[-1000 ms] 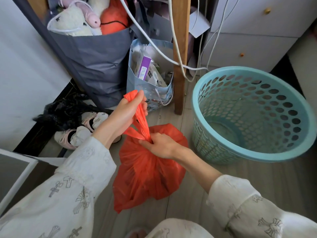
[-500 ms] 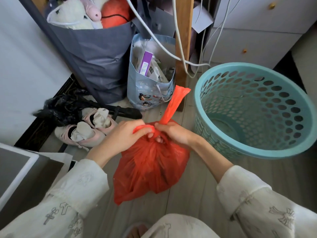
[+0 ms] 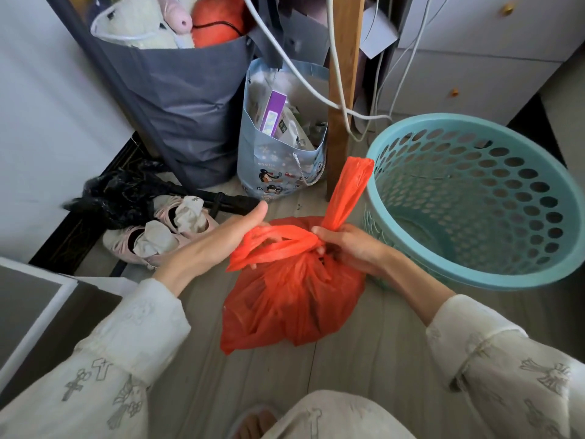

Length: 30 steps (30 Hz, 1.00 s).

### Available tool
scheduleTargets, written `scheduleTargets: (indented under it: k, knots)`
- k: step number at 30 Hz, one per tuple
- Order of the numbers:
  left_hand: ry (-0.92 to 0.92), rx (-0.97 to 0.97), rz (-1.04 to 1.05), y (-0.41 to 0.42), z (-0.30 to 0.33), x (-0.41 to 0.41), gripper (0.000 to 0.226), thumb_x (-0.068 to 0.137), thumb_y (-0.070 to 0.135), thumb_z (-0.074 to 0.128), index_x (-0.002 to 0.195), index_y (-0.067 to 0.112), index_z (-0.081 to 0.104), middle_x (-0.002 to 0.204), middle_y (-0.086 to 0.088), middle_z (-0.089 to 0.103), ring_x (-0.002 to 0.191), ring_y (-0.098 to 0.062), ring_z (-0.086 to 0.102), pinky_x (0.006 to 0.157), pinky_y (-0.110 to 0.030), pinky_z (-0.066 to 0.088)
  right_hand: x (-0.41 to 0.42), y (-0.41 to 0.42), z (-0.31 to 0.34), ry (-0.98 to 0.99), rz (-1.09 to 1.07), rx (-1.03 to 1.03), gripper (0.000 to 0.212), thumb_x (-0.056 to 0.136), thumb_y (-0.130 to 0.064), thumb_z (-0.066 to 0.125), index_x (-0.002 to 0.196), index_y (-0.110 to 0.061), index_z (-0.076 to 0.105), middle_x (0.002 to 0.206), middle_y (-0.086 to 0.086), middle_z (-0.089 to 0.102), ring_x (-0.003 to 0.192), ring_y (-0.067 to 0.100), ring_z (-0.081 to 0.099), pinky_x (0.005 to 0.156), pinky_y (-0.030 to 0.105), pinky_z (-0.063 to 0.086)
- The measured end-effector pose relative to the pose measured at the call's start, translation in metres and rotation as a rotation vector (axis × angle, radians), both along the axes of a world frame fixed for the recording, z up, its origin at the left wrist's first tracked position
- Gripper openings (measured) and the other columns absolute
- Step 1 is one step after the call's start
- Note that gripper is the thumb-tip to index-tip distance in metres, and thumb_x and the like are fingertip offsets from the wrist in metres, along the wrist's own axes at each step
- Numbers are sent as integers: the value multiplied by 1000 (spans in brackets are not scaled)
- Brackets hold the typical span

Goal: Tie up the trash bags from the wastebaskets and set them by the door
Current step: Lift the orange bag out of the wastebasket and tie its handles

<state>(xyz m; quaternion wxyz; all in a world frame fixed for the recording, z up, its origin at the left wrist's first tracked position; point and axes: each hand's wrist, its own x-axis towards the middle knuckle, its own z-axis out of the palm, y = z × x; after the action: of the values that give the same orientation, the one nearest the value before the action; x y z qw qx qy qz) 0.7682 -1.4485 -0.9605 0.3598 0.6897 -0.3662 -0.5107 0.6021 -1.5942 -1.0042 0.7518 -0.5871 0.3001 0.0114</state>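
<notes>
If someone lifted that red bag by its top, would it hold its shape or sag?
The red trash bag would probably sag: its thin film is wrinkled and slumped on the floor. It looks fairly light, only partly bulging. The handle in the left hand lies limp; the one above the right hand stands up, gathered.

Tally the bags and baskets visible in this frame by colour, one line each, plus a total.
Red: 1, the trash bag, gripped by the left hand and right hand
Teal: 1, the wastebasket
Grey: 1, the tall bag
Light blue: 1, the gift bag
Black: 1, the crumpled bag
Total: 5
</notes>
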Motion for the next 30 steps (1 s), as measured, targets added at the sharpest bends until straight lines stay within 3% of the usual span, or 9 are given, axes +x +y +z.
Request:
scheduleTargets:
  k: [3,6,12,15,21,23,26,28,30]
  knots:
    - [-255,-111,-48,-7,-20,-4,22,91,28,49,89,18,68,94,4,68,76,15,57,74,-3,41,-4,-1,3,10,36,-53,36,92,-14,50,56,-11,51,62,9,48,60,17,46,62,25,36]
    - [-375,-167,-109,-12,-34,-16,16,86,7,59,98,9,68,99,-1,65,79,13,56,78,-3,39,-4,-1,3,-44,79,-54,32,88,-3,53,57,-11,55,60,9,50,60,16,48,61,21,38]
    - [-394,-195,-106,-19,-51,-37,23,78,12,68,100,18,67,93,5,67,81,-16,61,79,-29,46,-9,-1,7,-47,233,1,20,84,6,53,70,-7,58,57,-6,59,53,0,53,56,9,43]
    - [-406,-206,-109,-17,-55,-36,25,76,15,70,99,25,66,91,10,65,71,-15,54,70,-26,43,-9,0,11,-6,279,-48,19,83,7,55,75,-10,58,70,0,56,59,-1,53,61,8,43]
    - [-531,-256,-97,-17,-56,-37,13,79,11,63,90,16,67,86,9,59,78,-18,57,73,-28,43,-4,6,16,17,288,-262,23,78,6,63,74,-16,57,73,-6,56,60,-8,53,60,4,39]
    - [-570,-260,-101,-17,-56,-37,7,79,11,62,84,16,65,82,9,57,72,-14,53,69,-24,40,-1,10,16,9,243,-360,28,76,7,65,69,-17,52,70,-6,52,56,-6,50,56,5,37]
    - [-542,-217,-62,-18,-57,-36,9,80,15,62,77,23,60,80,11,59,73,-8,53,67,-14,36,1,12,9,-14,125,-691,28,74,-5,70,70,-17,45,66,-5,44,59,7,42,55,13,33]
    - [-464,-181,-3,-22,-57,-37,8,80,14,61,78,22,62,80,11,61,74,-4,54,70,-16,38,0,11,5,23,93,-894,21,72,-21,65,77,-17,45,66,-5,47,62,13,43,58,19,34]
    - [-375,-178,30,-26,-56,-40,12,81,10,61,76,21,62,77,10,61,72,-1,55,73,-22,42,-1,12,1,52,95,-966,18,73,-22,61,84,-14,48,71,2,53,67,19,49,64,26,37]
